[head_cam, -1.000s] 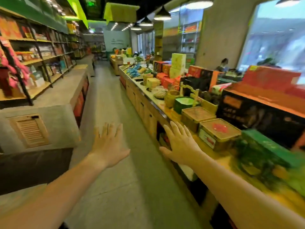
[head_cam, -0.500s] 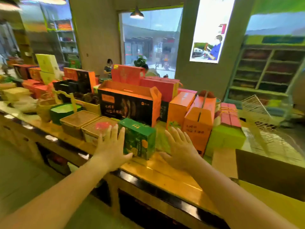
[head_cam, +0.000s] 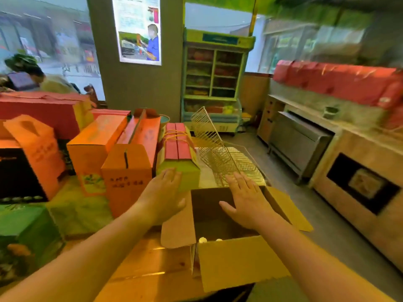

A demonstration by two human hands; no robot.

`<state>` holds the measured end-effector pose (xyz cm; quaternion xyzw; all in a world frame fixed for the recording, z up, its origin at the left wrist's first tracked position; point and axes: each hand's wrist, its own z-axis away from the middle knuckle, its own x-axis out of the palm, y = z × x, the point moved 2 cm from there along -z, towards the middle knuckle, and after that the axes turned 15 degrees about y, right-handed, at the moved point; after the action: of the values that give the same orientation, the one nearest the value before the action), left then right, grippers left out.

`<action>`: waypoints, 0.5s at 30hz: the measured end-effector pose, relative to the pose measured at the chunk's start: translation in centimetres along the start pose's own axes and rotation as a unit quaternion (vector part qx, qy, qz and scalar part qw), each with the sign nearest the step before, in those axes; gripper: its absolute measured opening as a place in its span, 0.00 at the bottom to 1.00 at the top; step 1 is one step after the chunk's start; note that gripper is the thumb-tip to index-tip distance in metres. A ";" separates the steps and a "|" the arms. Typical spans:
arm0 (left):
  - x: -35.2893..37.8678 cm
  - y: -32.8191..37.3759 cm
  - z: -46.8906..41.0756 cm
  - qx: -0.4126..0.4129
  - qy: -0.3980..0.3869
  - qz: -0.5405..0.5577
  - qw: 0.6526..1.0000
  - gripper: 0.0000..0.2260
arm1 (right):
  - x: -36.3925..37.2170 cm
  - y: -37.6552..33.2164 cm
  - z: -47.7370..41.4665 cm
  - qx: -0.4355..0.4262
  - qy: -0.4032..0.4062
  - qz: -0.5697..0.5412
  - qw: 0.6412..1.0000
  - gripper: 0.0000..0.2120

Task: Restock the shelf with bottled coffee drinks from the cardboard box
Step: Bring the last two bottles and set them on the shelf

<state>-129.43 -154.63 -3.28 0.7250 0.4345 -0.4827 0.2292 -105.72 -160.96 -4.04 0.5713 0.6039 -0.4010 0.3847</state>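
Shop interior, blurry from the head turn, with a wooden desk point(head_cam: 139, 264) full of orange and red gift boxes point(head_cam: 128, 171) and an open cardboard box point(head_cam: 237, 262) at the near corner. Both hands are flat, fingers spread, holding nothing: left hand point(head_cam: 165, 195) hovers just beside the box's left flap, right hand point(head_cam: 246, 203) over the opening. Two pale caps point(head_cam: 210, 240) peek out at the bottom of the box, probably the coffee bottles, but too little shows to be sure.

If I were doing it: reach down, grab a bottle by the body rather than the cap, and watch the flaps don't fold in on your wrist. No shelf for them is obvious yet.

Versus half a second back: the view has swung right, so the box is now under the hands instead of off at the edge, and the green carton has slid off to the left.
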 end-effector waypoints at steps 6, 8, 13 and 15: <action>6.6 5.4 -6.5 0.045 -0.039 0.070 0.996 0.35 | 5.3 8.4 -1.3 0.038 -0.037 -0.003 0.999 0.40; 8.8 6.7 -7.7 0.049 -0.048 0.061 0.996 0.34 | 7.5 10.6 -2.0 0.033 -0.049 -0.013 0.998 0.40; 15.0 9.2 -8.7 0.010 -0.114 0.043 0.993 0.34 | 13.5 15.0 -3.4 0.001 -0.115 -0.041 0.992 0.39; 17.1 9.9 -8.5 -0.017 -0.161 0.032 0.986 0.31 | 15.8 15.9 -3.9 -0.023 -0.149 -0.062 0.987 0.38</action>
<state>-114.08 -146.33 -15.85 0.6475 0.3762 -0.5781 0.3241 -90.63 -150.96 -17.82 0.4577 0.5834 -0.4906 0.4577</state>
